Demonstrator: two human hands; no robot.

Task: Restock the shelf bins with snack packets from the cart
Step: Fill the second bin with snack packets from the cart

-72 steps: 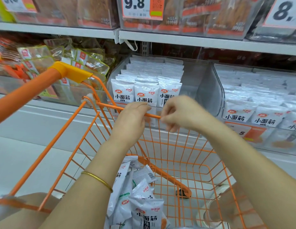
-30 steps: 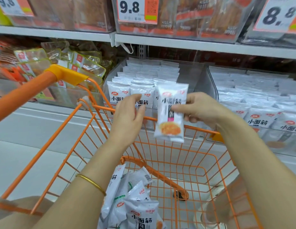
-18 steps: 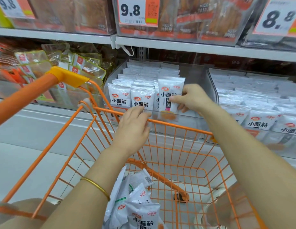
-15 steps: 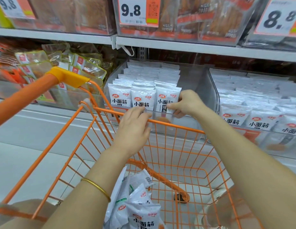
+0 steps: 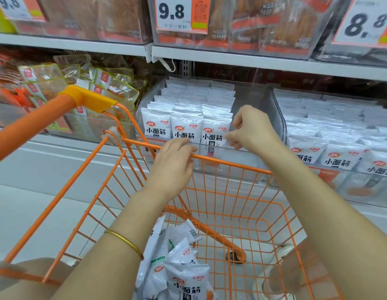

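Change since earlier: packet that was held up over the cart a second ago now standing as the front right packet (image 5: pixel 214 137) in the clear bin (image 5: pixel 272 118); half a second ago right fingers closed on its edge, now loosened.
Right hand (image 5: pixel 252 128): inside the bin's empty right part, just beside the front right packet; fingers curled and slightly parted, fingertips at the packet's right edge, gripping nothing that can be made out; contact with the packet not clear.
Left hand (image 5: pixel 173 165): palm down, fingers draped over the cart's front rim (image 5: pixel 231 164), holding no packet; gold bangle (image 5: pixel 125 243) on the forearm.
Front row: three white packets upright behind the bin's front wall, rightmost one tilted a little and sitting lower.
Rows behind: more white packets filling the bin's left and middle, right strip bare.
Cart (image 5: pixel 97 187): orange wire basket, pressed close to the shelf (image 5: pixel 231 59); loose heap of white snack packets (image 5: pixel 179 267) at its near left corner.
Neighbouring bin (image 5: pixel 339 152): to the right, filled with similar white packets.
Upper shelf: price tag (image 5: pixel 181 13) reading 9.8.
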